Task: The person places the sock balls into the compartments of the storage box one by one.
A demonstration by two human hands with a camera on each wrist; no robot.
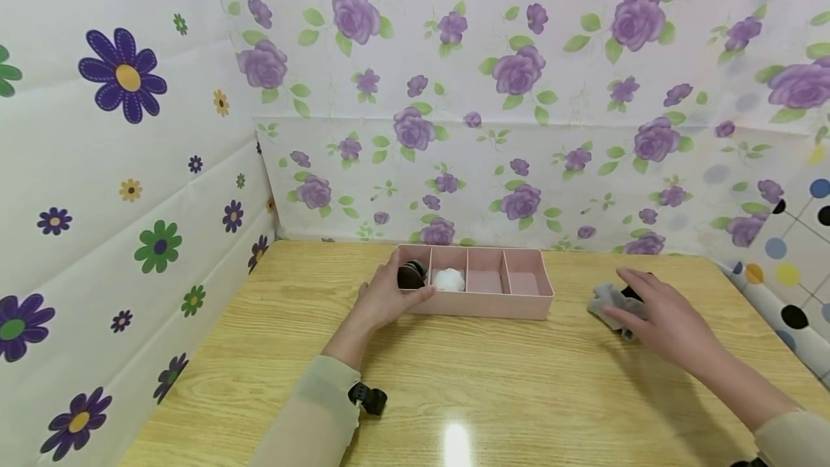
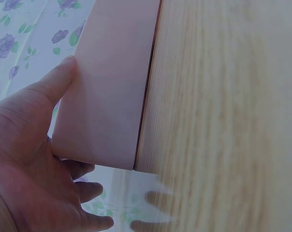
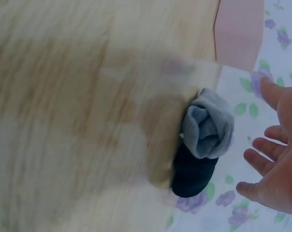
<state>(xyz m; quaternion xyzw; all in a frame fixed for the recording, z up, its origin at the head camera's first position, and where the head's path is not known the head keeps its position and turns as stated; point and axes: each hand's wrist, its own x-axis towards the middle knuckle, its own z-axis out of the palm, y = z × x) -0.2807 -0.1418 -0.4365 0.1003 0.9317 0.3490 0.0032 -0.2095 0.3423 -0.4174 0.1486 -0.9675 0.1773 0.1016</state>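
Note:
A long pink divided box (image 1: 483, 305) sits on the wooden table near the back wall. My left hand (image 1: 387, 294) grips its left end, thumb on the front rim and fingers around the end wall; the left wrist view shows this hand (image 2: 39, 154) at the box corner. A dark rolled bundle (image 1: 411, 274) with pale stripes fills the leftmost compartment, and a white ball-like bundle (image 1: 449, 279) lies in the one beside it. To the right, my right hand (image 1: 668, 316) hovers with spread fingers over a bunched grey and black sock (image 3: 206, 125), apart from it in the right wrist view.
The box's two right compartments (image 1: 525, 282) show bare pink floors. Floral sheets (image 1: 415, 92) hang along the back and left sides of the table (image 1: 493, 380). A dotted cloth (image 1: 787, 272) borders the right edge.

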